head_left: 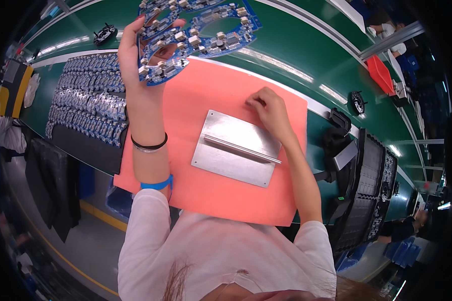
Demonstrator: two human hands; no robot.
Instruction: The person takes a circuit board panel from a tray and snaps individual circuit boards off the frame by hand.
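Observation:
My left hand [131,55] is raised at the upper left, its fingers closed on a panel of blue circuit boards [221,45]. The panel has large oval openings and many small white and dark components. Its top runs out of the picture. My right hand [270,111] hovers by the far right part of a silver metal plate [231,131], with its fingers curled together. Whatever may be between those fingertips cannot be made out. Across the plate stands a narrow raised metal bar [241,149]. The plate lies on a salmon-pink mat [186,193].
Rows of blue circuit boards [88,108] cover a black mat [80,148] on the left. Black trays [369,175] and a black device [336,140] stand at the right. Small round dark assemblies [105,35] and a red bin [379,74] are farther off on the green table [296,65].

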